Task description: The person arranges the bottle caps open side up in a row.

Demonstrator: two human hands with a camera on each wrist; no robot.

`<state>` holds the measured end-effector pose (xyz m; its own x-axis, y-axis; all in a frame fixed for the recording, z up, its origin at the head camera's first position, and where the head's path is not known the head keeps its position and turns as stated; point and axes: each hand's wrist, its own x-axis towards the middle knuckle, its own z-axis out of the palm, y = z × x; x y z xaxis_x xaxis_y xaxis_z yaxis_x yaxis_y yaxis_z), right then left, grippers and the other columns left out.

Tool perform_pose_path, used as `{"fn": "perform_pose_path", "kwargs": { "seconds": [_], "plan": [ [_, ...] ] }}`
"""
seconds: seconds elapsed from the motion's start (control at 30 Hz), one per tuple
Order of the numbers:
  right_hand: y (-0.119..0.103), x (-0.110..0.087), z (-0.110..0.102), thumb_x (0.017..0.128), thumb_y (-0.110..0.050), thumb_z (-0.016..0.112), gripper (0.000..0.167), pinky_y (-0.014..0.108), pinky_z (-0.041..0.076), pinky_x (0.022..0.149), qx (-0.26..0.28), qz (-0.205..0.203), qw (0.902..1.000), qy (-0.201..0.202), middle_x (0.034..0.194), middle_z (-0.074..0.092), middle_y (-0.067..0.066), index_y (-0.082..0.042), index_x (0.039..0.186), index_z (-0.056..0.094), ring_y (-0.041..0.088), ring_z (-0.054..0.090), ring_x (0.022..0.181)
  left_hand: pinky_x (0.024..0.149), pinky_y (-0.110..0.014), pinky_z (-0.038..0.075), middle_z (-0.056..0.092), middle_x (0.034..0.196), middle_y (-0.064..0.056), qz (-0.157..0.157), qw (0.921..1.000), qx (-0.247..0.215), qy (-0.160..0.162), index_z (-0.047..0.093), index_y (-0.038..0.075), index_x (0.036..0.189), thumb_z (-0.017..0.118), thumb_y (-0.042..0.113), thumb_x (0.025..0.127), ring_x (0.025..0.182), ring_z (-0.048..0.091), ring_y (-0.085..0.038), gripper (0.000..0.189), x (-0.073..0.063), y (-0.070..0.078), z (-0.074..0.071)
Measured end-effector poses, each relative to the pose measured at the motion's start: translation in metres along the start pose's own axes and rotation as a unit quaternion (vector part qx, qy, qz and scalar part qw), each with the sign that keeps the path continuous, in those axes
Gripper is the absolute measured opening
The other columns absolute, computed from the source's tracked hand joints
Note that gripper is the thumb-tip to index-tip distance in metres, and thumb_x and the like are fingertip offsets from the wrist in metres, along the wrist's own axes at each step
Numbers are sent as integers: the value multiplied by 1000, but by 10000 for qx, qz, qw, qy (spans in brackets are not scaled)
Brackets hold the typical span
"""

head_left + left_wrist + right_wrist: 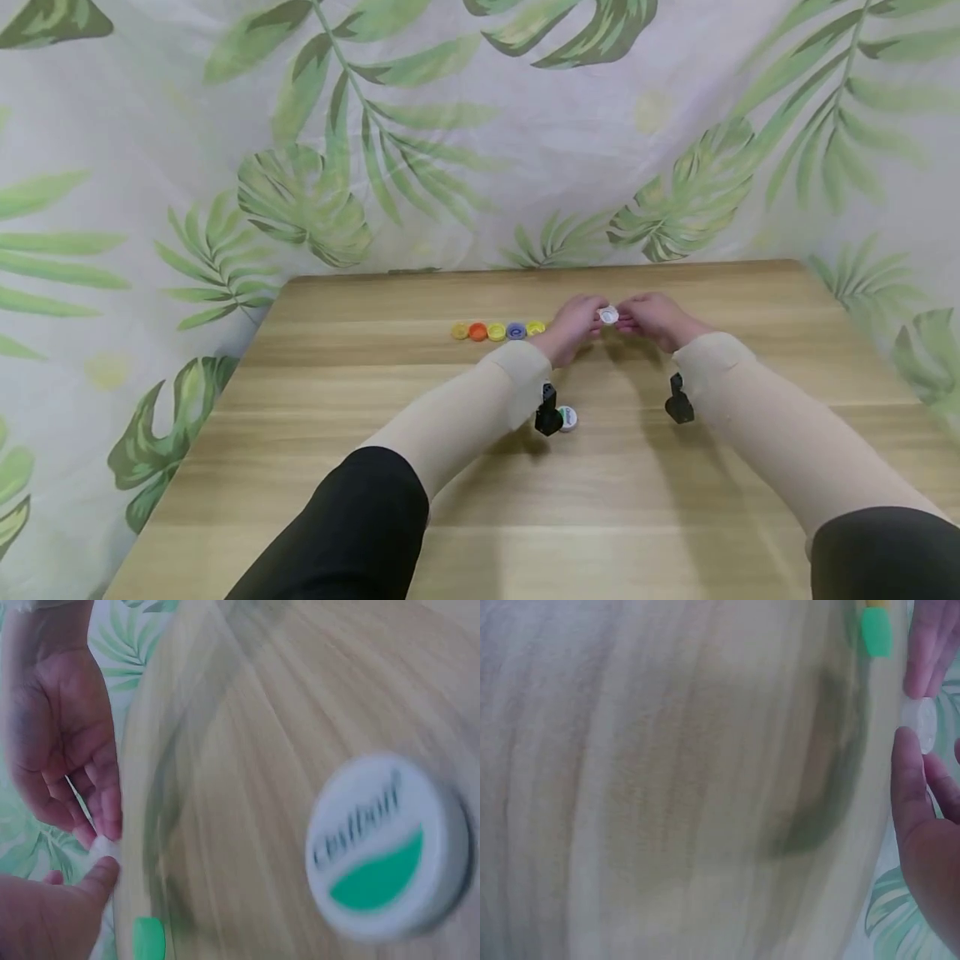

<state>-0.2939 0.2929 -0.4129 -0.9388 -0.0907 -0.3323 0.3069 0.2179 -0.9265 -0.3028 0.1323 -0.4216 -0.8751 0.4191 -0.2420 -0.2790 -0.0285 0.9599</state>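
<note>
A small white bottle cap (608, 315) is held between the two hands above the far part of the table. My left hand (573, 327) pinches it from the left with its fingertips. From the other side, my right hand (656, 318) has thumb and fingers on it. Left of the hands, several caps lie in a row, among them an orange cap (477, 332) and a blue cap (516, 331). A green cap (148, 939), hidden in the head view, lies near the left hand. Below the left wrist is another white cap (382, 847) with green print facing up.
The wooden table (450, 400) ends at a far edge in front of a leaf-patterned cloth (450, 150). A black wrist camera (548, 412) on the left arm partly overlaps the printed white cap in the head view.
</note>
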Motion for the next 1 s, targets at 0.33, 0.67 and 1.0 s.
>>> {"fn": "perform_pose_path", "kwargs": {
  "seconds": [0.33,0.67,1.0],
  "plan": [
    [5,1,3,106,-1,43,30,18,56,75,32,403,9991,-96,83,65,0,20,125,50,6,63,75,101,-42,48,53,102,-11,-412,9991,-18,-65,51,-9,136,48,16,106,89,52,-21,39,-2,0,5],
    [6,4,10,105,-3,43,13,18,57,71,101,749,9971,93,76,63,-1,5,106,53,4,62,69,115,-45,41,36,153,-33,-716,9914,-1092,-99,40,-13,147,45,13,107,137,46,-44,48,-18,5,-8],
    [3,7,23,104,-1,43,15,17,56,71,-44,681,9976,-102,79,62,1,8,111,52,5,60,71,113,-45,44,40,147,-33,-579,9939,-908,236,39,-16,143,43,9,106,135,47,-45,45,-39,-1,-64]
  ]
}}
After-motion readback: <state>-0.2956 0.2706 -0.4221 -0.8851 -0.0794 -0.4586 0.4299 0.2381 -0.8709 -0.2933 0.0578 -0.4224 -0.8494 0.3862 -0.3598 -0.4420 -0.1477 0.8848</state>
